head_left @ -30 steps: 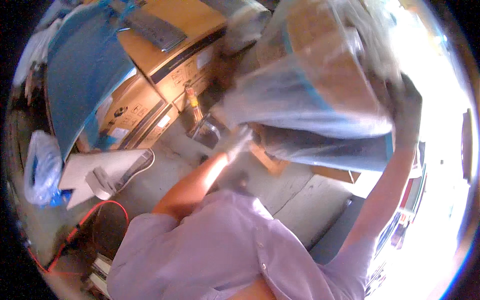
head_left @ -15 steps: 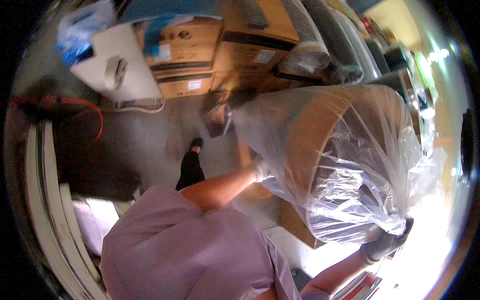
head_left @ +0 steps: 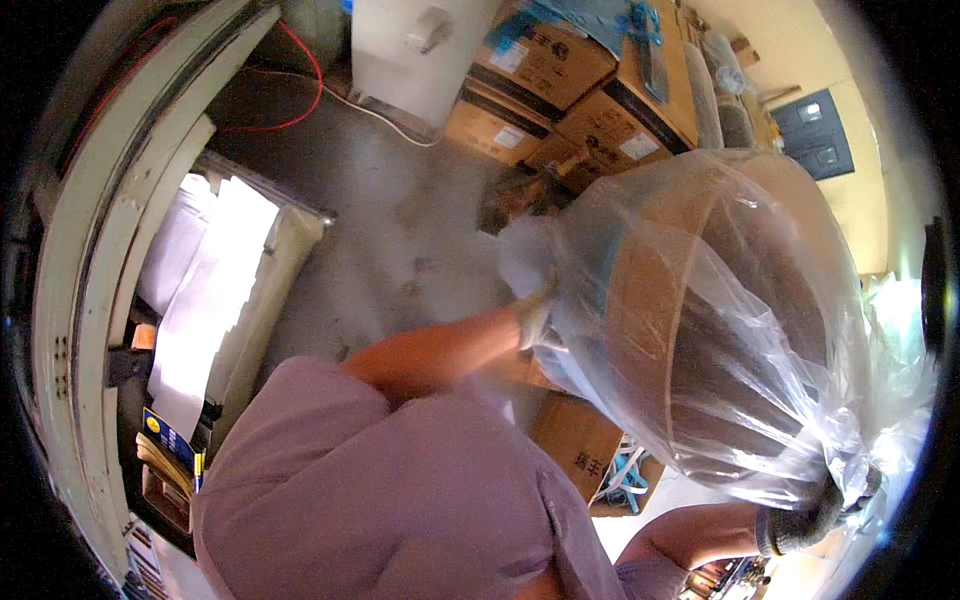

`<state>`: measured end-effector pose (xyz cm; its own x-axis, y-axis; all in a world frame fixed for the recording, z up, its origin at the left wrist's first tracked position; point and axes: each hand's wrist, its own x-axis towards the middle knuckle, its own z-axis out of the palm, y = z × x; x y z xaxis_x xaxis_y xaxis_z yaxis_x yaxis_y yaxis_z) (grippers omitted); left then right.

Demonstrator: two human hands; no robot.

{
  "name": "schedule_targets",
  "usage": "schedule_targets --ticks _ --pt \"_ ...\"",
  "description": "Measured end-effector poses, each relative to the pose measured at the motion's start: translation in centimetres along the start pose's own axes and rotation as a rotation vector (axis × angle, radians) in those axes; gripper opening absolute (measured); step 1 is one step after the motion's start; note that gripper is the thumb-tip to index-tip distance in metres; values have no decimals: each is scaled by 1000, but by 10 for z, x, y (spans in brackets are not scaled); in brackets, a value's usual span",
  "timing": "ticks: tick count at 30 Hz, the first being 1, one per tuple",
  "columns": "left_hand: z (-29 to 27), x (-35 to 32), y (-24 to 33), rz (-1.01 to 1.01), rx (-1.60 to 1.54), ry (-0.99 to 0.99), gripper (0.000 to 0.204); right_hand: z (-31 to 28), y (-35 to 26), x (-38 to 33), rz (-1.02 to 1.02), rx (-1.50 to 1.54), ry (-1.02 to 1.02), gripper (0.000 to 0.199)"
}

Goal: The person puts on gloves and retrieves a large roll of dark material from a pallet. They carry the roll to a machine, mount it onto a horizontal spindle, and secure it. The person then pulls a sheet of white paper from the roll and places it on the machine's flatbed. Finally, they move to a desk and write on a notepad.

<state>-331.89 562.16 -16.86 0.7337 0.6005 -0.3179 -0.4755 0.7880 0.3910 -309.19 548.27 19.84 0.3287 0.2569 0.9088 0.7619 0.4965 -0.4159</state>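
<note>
Hands both on the big round bundle (head_left: 720, 320), a brown cylinder wrapped in clear plastic, held up in front of your chest, right of centre and off the floor. Your left hand (head_left: 535, 310), gloved, presses against the bundle's left side by the bunched plastic; finger closure there is blurred, cannot tell. Your right hand (head_left: 815, 515), in a grey glove, is clenched on the plastic at the bundle's lower right edge. Stacked cardboard boxes (head_left: 560, 95) sit beyond the bundle on the grey floor (head_left: 390, 220). Another small box (head_left: 580, 445) lies below the bundle, near your lilac shirt (head_left: 400, 500).
</note>
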Motion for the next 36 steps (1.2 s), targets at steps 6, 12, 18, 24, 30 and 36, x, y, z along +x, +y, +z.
schedule_targets --ticks 6,12,18,24,30,36 --pt "20 -163 -26 93 -1 211 77 -18 -66 -8 -67 80 -45 35" --pt "-15 -239 -93 184 -1 223 80 -24 -81 -33 19 137 -279 36" --pt "-45 -245 -182 113 -104 383 80 -25 -93 -126 483 336 -602 34" --pt "-57 -215 -230 773 660 1070 69 -120 -57 -180 549 294 -767 48" --pt "184 -309 -168 1407 1922 525 51 -140 -54 -203 -267 -227 -994 58" --pt "202 -322 -179 1454 2047 390 24 -139 -82 -220 -474 -255 -927 36"
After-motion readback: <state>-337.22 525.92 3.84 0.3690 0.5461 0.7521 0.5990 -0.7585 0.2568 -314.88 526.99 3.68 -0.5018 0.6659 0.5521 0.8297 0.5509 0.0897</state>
